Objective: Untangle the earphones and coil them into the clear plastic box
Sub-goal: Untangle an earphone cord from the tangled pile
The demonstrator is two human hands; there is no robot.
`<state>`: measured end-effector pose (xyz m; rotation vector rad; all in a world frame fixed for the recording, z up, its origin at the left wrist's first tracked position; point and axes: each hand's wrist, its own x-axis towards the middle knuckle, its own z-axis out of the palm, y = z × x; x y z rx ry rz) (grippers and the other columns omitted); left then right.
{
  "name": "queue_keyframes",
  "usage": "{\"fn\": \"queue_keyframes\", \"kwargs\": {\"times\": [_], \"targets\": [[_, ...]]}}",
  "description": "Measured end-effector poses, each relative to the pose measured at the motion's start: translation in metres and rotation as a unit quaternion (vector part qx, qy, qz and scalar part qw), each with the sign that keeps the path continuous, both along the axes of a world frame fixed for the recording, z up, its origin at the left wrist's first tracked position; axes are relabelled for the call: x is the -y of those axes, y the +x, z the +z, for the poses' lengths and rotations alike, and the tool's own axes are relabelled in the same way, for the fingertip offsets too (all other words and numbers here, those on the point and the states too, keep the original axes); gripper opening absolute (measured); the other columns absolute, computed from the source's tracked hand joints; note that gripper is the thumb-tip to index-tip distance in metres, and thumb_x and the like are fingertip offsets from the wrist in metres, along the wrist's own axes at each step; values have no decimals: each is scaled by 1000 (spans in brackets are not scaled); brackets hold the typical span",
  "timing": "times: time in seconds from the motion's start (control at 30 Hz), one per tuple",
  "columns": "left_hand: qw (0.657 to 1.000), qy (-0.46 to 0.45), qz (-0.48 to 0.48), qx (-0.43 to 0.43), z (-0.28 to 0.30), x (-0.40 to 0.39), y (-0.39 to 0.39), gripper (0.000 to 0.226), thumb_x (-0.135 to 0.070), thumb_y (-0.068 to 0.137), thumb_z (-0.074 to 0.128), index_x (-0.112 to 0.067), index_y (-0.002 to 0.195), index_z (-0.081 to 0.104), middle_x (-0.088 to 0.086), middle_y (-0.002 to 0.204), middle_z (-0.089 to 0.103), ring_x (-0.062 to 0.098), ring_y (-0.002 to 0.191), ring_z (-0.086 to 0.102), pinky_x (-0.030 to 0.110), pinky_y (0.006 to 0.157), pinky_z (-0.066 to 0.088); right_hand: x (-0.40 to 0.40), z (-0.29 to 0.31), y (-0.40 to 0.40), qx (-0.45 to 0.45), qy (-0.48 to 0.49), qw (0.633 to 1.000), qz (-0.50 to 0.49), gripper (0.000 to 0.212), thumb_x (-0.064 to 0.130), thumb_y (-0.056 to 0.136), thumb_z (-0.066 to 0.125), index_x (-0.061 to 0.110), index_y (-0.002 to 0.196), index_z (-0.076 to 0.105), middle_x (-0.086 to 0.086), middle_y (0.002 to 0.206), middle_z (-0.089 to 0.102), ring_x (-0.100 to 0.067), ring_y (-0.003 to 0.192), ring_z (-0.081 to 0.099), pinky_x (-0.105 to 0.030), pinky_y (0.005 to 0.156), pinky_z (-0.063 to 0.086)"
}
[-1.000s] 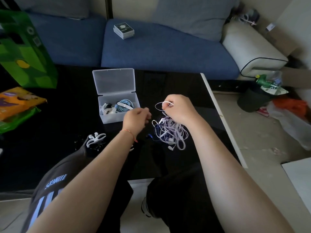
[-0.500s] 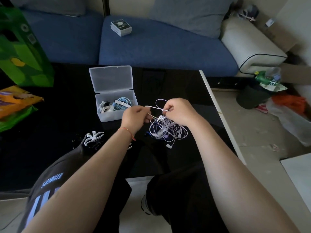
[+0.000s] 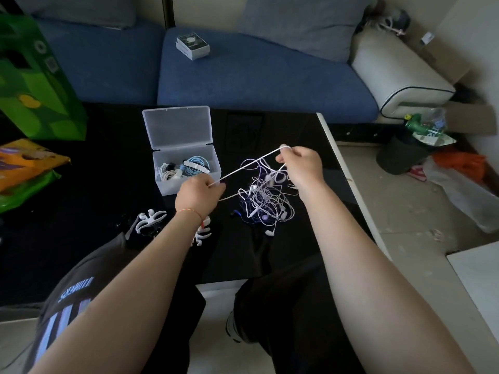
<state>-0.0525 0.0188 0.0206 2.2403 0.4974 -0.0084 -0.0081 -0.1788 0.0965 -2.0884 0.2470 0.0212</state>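
Status: partly complete. The clear plastic box (image 3: 186, 171) stands open near the middle of the desk (image 3: 81, 184), its lid tilted back toward the far edge. It already holds several coiled earphones, one blue (image 3: 196, 162) and some white (image 3: 168, 172).

Remaining work: a tangle of white and purple earphones (image 3: 266, 203) lies on the desk just right of the box, toward the right edge. No cable appears fully separated from it.

Grip state: the left hand (image 3: 198, 195) pinches one white cable (image 3: 249, 166) between thumb and fingers. The right hand (image 3: 301, 166) grasps the same cable higher up, fingers curled round it. The cable runs taut between both hands, above the tangle.

Judgement: one earphone is being drawn out; extraction, coiling and placement remain for it and for every other earphone in the tangle.
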Motion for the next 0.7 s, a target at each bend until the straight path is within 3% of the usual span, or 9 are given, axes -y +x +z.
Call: {"fn": "queue_keyframes", "kwargs": {"times": [0.07, 0.1, 0.2, 0.27, 0.4, 0.47, 0.57, 0.63, 0.7], "targets": [[999, 40, -17, -12, -5, -2, -1, 30, -31, 94, 56, -13, 70, 58, 5, 72, 59, 27, 75, 57, 31, 63, 42, 1, 0, 0, 1, 21, 1000, -11, 35, 35, 98, 57, 8, 78, 66, 1, 70, 65, -6, 61, 54, -15, 50, 41], [999, 16, -13, -29, -8, -5, 0, 29, -29, 95, 55, -13, 71, 61, 6, 74, 61, 27, 76, 57, 32, 65, 43, 1, 0, -1, 3, 13, 1000, -12, 37, 37, 97, 58, 8, 75, 62, 1, 65, 63, -7, 58, 56, -15, 50, 41], [981, -173, 26, -85, -12, -13, 3, 21, -23, 92, 60, -12, 76, 68, 6, 76, 62, 21, 73, 55, 31, 66, 48, 2, -5, 1, 5, -43, 999, 13, 38, 40, 91, 60, 15, 65, 48, 1, 57, 47, -19, 55, 52, -27, 55, 40], [965, -242, 22, -98, -9, -15, 1, 15, -22, 91, 63, -11, 83, 69, 7, 83, 63, 17, 73, 55, 28, 64, 49, -1, -7, 1, -33, -78, 994, 66, 35, 39, 94, 57, 12, 72, 56, -1, 62, 53, -19, 56, 52, -29, 56, 42], [952, -300, 6, -54, -4, -14, 1, 13, -27, 90, 67, -17, 86, 73, 3, 93, 69, 17, 91, 61, 30, 83, 52, -8, -10, 2, -74, -163, 968, 175, 35, 31, 101, 50, 14, 82, 73, 10, 50, 56, -5, 47, 51, -17, 49, 40], [965, -260, 1, -23, -4, -13, 2, 16, -24, 88, 70, -16, 102, 71, 4, 103, 68, 18, 101, 61, 27, 88, 48, -12, -10, 2, -60, -200, 957, 201, 36, 32, 103, 49, 15, 85, 75, 9, 47, 52, -3, 44, 47, -18, 47, 35], [994, -86, -24, 65, -2, -10, -1, 61, -13, 84, 70, -12, 140, 47, 8, 136, 49, 24, 127, 45, 26, 102, 35, -17, -7, 0, -61, -227, 937, 257, 40, 36, 103, 49, 15, 82, 75, 5, 62, 58, -8, 53, 50, -22, 53, 35], [978, -37, -117, 171, 7, -5, -4, 67, -8, 83, 64, -13, 146, 41, 6, 145, 45, 22, 137, 38, 27, 111, 28, -22, -3, -4, -84, -218, 921, 311, 41, 38, 103, 50, 15, 78, 74, 2, 72, 67, -9, 58, 56, -23, 57, 39], [950, -36, -226, 213, 15, 3, -5, 62, -11, 81, 55, -14, 143, 49, 3, 142, 51, 17, 136, 40, 28, 116, 26, -29, -2, -9, -114, -220, 902, 352, 42, 38, 104, 49, 16, 72, 66, 2, 69, 65, -8, 57, 56, -24, 58, 39]]}}
